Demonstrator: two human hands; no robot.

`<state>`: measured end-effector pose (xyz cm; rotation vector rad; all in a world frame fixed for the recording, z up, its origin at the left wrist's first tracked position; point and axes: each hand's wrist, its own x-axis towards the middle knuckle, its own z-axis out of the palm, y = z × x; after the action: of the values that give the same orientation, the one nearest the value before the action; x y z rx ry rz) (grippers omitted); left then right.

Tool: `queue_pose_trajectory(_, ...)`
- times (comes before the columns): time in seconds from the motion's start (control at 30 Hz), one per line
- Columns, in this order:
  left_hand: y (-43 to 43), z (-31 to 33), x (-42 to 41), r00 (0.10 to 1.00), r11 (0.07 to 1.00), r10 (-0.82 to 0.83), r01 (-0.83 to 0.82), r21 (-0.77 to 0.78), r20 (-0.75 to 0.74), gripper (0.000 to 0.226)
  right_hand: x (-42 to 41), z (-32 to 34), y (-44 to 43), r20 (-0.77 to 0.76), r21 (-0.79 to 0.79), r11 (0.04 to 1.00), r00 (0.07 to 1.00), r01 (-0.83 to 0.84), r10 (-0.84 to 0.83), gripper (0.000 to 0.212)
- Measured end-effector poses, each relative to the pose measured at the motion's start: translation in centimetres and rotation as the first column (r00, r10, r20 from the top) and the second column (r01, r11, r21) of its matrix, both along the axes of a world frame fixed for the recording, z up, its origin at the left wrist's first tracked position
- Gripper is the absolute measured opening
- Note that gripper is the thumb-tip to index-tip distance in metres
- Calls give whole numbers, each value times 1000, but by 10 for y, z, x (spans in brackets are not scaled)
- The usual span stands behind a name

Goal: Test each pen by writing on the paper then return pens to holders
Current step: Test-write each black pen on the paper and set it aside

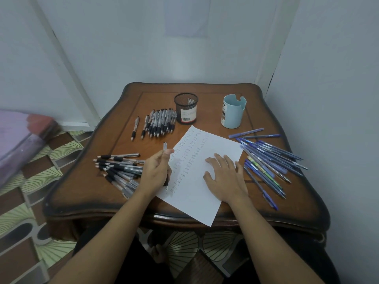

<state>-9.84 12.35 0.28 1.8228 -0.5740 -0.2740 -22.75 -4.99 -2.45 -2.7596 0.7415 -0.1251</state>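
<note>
**Pen in L hand, R hand flat on written sheet**

On paper (196, 203): columns of small handwritten words, apparently "test", fainter toward far edge. On mesh holder (186, 103): white label w/ barcode, red strip below, print too small to read. On blue holder (235, 113): white label w/ dark letters, not legible. Both holders upright at far side of table (82, 193), apart from each other.

L hand (156, 171) curled round pen (165, 147), tip down at paper's left edge by the written rows. Tip touching or not: can't tell. R hand (225, 177) palm down on paper, fingers straight & spread, gripping nothing.

Row of black-grip pens (162, 124) just left of mesh holder. Second pile (121, 167) at table's left side, beside L hand. Blue pens (272, 158) fanned at right, near R hand.

Table: dark-brown glossy wood, wavy raised rim. Behind: plain pale walls (143, 48), corner w/ white trim. Floor (30, 181): patterned tiles, green fan shapes & brown. Purplish bundle (18, 138) at far left.
</note>
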Motion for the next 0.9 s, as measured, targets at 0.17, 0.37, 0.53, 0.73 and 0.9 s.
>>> queue_pose_trajectory(0.17,-4,18,12,998,998,55,-55,-2,6,29,-1,2,1,-16,3,1000,1000,1,-1,58)
queue_pose_trajectory(0.37,-13,27,77,963,922,248,-267,279,102,55,0,0,0,-21,-10,1000,1000,1,-1,54)
queue_pose_trajectory(0.53,-22,28,120,925,820,367,-371,436,97,45,0,2,1,-20,8,1000,1000,4,-4,61)
queue_pose_trajectory(0.73,-34,31,131,871,731,428,-490,475,240,39,-1,3,1,-22,18,1000,1000,3,-3,64)
queue_pose_trajectory(0.9,-34,22,133,889,741,369,-458,491,272,22,0,0,-1,-7,18,1000,1000,4,-3,62)
